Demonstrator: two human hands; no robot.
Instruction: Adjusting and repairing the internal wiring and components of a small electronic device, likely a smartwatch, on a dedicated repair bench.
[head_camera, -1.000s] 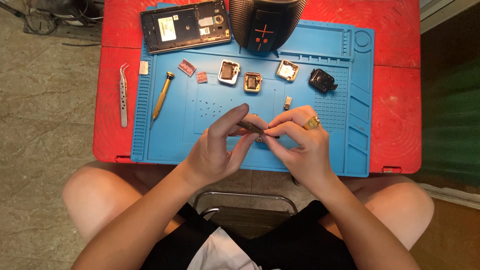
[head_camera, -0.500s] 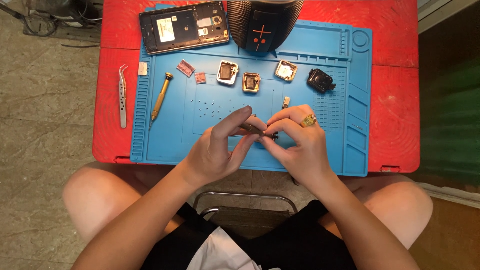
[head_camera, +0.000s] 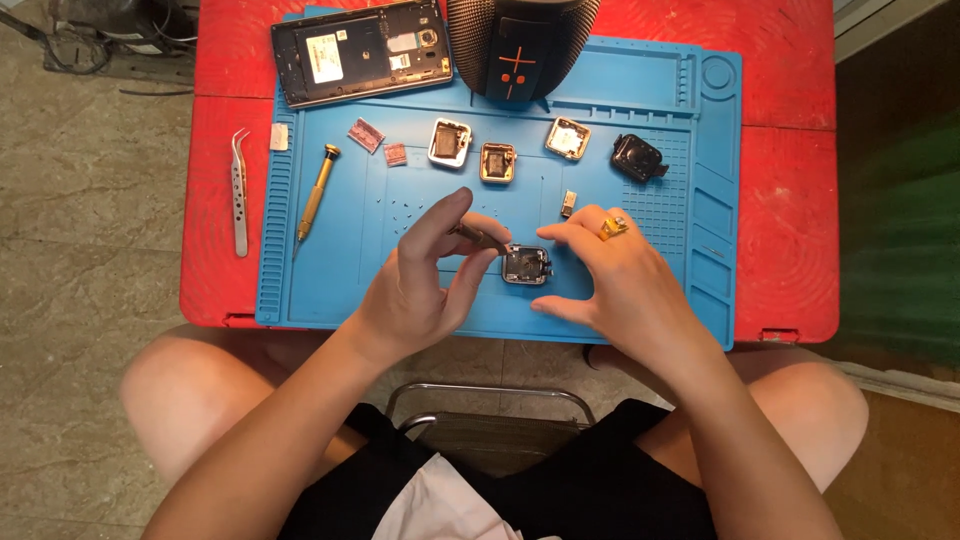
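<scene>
Dead centre of the blue mat (head_camera: 330, 290) sits a small square watch case (head_camera: 526, 265), open side up. The left hand (head_camera: 425, 285) has its fingers pinched on a thin tool (head_camera: 478, 237), tip angled down toward the case, a grip suited to fine work. The right hand (head_camera: 620, 280), ring on one finger, rests beside the case with fingers spread and nothing gripped, seemingly bracing it. Along the upper part of the frame more cases lie in a row (head_camera: 449, 142), apart so parts stay sorted. A screwdriver (head_camera: 318, 190) and tweezers (head_camera: 239, 190) wait at left, an opened phone (head_camera: 360, 50) upper left. The tool's tip is too small to read; the dark speaker (head_camera: 520, 45) is cut off at the top.
</scene>
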